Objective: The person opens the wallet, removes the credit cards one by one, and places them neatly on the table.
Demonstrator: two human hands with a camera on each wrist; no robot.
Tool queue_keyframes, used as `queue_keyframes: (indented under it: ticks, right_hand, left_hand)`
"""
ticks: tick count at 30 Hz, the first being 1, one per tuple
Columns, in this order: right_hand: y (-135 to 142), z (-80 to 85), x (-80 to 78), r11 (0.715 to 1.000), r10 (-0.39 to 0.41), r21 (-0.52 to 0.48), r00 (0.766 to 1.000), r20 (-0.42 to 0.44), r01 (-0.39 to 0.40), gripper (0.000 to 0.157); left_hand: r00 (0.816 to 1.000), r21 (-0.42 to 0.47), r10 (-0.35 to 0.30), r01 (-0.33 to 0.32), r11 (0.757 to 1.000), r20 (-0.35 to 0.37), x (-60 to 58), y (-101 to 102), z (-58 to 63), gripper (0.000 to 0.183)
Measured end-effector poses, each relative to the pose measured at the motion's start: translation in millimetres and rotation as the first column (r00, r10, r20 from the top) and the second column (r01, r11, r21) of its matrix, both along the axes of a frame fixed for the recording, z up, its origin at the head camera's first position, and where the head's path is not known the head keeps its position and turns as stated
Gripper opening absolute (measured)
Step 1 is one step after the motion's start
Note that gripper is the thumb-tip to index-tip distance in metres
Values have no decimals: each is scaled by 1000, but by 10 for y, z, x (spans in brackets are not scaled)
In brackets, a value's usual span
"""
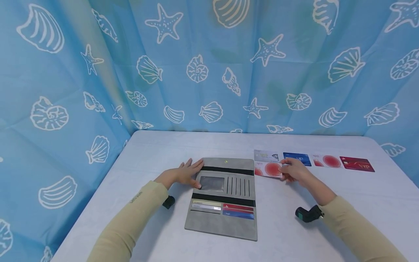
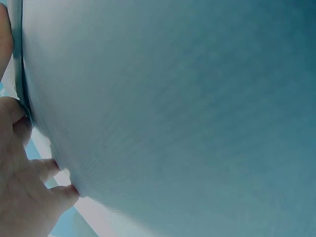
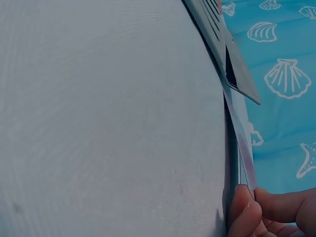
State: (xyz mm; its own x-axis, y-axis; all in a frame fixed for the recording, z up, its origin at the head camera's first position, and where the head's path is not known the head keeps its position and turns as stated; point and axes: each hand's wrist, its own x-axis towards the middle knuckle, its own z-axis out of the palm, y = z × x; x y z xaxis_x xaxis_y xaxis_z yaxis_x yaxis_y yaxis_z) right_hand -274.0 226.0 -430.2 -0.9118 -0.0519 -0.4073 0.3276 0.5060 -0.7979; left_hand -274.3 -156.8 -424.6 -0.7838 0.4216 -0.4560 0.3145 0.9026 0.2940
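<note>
A grey wallet lies unfolded on the table, with a clear window, a row of slots and several cards tucked in its lower pockets. My left hand rests on its left edge, fingers spread, thumb near the window; in the left wrist view the fingers reach down to the cloth. Between thumb and fingers my right hand pinches the right end of a white card with red circles, seen nearly edge-on in the right wrist view. This card overlaps a silver card and its left end meets the wallet's right edge.
To the right, in a row, lie a blue card, another white card with red circles and a red card. A white cloth covers the table. Behind it hangs a blue curtain with shell prints.
</note>
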Motion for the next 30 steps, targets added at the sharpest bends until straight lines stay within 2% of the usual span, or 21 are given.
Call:
queue_keyframes:
  ticks: [14, 22, 30]
  right_hand:
    - [-68, -23, -76, 986, 37, 163, 999, -27, -32, 45]
    - [-143, -44, -92, 939, 104, 336, 992, -75, -73, 46]
    - [-176, -17, -110, 900, 144, 423, 988, -58, -106, 45]
  left_hand:
    - [1000, -4, -2, 2, 1000, -5, -12, -2, -19, 95]
    - [1000, 1, -4, 4, 1000, -6, -20, -20, -21, 96]
    - [1000, 9, -18, 18, 1000, -3, -30, -23, -38, 96]
